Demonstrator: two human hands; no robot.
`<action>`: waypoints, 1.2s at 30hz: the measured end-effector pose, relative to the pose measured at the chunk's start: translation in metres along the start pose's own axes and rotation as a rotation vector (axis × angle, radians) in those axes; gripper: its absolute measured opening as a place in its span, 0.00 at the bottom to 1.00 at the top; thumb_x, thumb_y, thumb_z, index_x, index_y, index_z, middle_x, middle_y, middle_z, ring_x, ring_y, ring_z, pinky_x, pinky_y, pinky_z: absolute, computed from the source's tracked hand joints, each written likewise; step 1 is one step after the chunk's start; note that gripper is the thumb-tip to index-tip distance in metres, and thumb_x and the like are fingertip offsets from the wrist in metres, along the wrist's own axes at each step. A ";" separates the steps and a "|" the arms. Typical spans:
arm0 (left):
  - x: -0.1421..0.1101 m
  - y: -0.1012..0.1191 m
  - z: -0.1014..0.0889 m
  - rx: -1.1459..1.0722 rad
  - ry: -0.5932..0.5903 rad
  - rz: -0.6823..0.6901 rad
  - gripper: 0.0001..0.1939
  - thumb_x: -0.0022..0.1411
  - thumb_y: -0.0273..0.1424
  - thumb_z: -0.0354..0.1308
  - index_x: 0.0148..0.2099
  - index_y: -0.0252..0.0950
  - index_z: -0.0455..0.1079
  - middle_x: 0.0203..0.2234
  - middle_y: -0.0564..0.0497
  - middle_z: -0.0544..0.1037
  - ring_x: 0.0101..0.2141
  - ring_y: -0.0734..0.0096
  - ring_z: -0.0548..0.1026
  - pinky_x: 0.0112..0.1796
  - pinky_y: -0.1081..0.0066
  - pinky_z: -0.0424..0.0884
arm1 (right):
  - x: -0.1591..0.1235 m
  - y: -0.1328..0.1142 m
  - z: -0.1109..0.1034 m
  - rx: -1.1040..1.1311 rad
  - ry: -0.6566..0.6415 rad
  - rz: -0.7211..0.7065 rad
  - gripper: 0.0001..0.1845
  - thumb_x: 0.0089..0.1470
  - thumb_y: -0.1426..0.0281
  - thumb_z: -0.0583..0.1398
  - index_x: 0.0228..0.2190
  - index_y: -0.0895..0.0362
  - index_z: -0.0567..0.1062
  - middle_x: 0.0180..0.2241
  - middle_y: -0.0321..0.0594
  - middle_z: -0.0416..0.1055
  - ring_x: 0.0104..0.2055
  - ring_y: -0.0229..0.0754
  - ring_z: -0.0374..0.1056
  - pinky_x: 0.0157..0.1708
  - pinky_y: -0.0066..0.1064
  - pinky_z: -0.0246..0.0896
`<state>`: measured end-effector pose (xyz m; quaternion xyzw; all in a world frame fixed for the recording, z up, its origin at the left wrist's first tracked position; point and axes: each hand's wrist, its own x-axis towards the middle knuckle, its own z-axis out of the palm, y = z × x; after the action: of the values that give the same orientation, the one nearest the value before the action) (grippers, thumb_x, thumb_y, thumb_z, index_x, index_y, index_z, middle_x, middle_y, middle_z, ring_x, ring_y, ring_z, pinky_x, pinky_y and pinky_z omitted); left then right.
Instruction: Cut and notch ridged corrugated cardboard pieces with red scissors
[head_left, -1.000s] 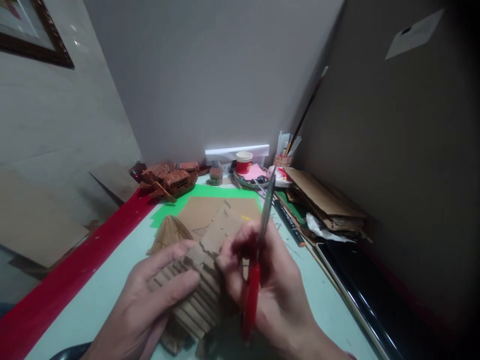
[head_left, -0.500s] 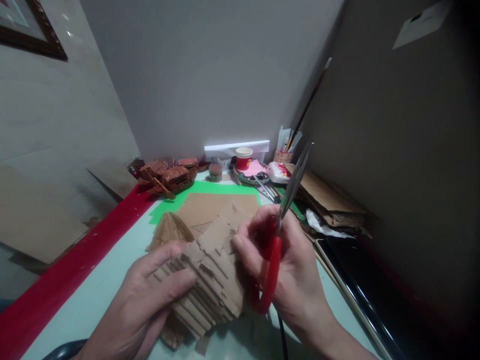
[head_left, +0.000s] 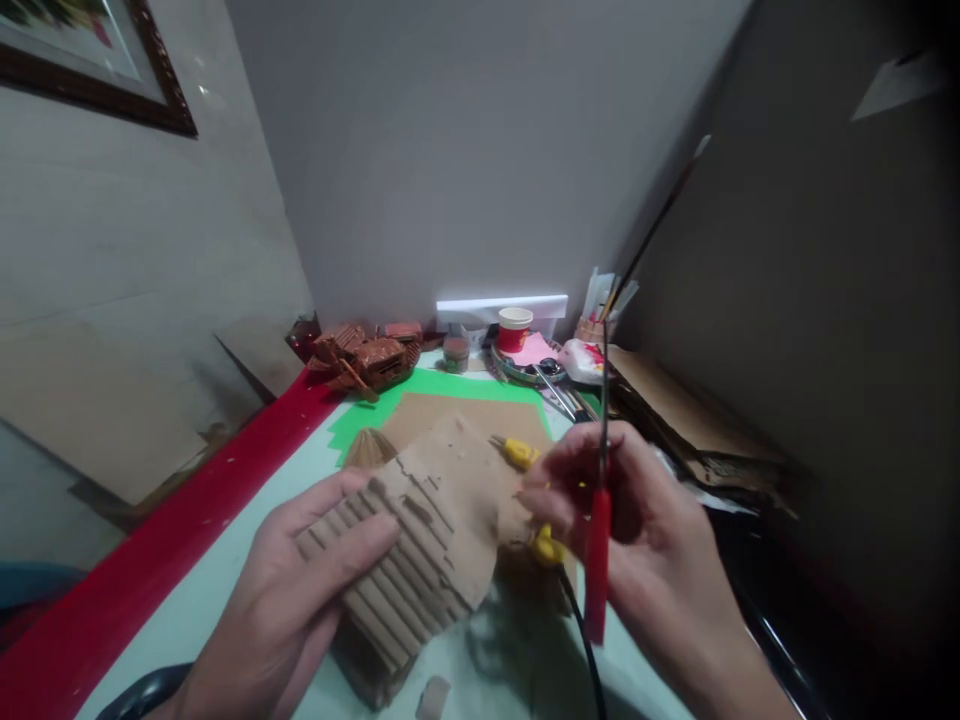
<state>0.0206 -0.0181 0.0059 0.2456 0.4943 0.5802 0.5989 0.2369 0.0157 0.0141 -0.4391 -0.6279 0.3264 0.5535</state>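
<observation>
My left hand (head_left: 315, 570) grips a piece of corrugated cardboard (head_left: 427, 530), thumb on top. Bare ridges show on its near left part, while torn paper still covers the far right part. In my right hand (head_left: 637, 520), to the right of the cardboard and apart from it, is a pair of scissors (head_left: 598, 560) with red handles. The blades point up and are seen edge-on. Beyond my right fingertips lies a yellow corded tool (head_left: 519, 452) that looks like a glue gun, partly hidden by that hand. A small cardboard scrap (head_left: 433, 697) lies near the front.
A brown model boat (head_left: 367, 360) stands at the back left. Green sheets (head_left: 442, 382) and a flat cardboard sheet (head_left: 420, 410) lie mid-table. Behind are a red paper cup (head_left: 514, 330), a small jar (head_left: 455, 353) and a brush holder (head_left: 592, 330). Stacked cardboard (head_left: 690, 410) is at right.
My right hand has moved right, away from the cardboard, and the scissors have turned edge-on. The yellow tool has come into sight. The view has shifted a little left.
</observation>
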 end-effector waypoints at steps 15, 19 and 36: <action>-0.006 -0.005 0.004 0.502 -0.028 0.312 0.06 0.48 0.42 0.75 0.29 0.50 0.84 0.36 0.56 0.84 0.42 0.63 0.80 0.41 0.79 0.75 | -0.025 0.000 0.038 0.088 -0.081 -0.120 0.17 0.54 0.79 0.64 0.40 0.46 0.70 0.34 0.28 0.73 0.31 0.35 0.71 0.31 0.26 0.68; -0.006 -0.006 0.003 0.485 -0.069 0.273 0.09 0.51 0.44 0.73 0.33 0.48 0.84 0.41 0.54 0.85 0.43 0.59 0.81 0.41 0.75 0.77 | -0.027 0.004 0.040 0.114 -0.048 -0.141 0.19 0.54 0.80 0.64 0.41 0.45 0.70 0.35 0.28 0.74 0.32 0.34 0.71 0.30 0.22 0.69; -0.001 -0.009 0.005 0.341 -0.150 0.195 0.10 0.51 0.41 0.75 0.33 0.44 0.82 0.45 0.52 0.81 0.46 0.56 0.80 0.38 0.75 0.79 | -0.013 0.000 0.031 0.181 0.025 -0.054 0.10 0.57 0.74 0.63 0.36 0.49 0.67 0.31 0.30 0.72 0.29 0.35 0.71 0.26 0.25 0.68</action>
<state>0.0287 -0.0199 0.0005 0.4325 0.5131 0.5235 0.5250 0.2065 0.0063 0.0033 -0.3743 -0.6005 0.3610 0.6074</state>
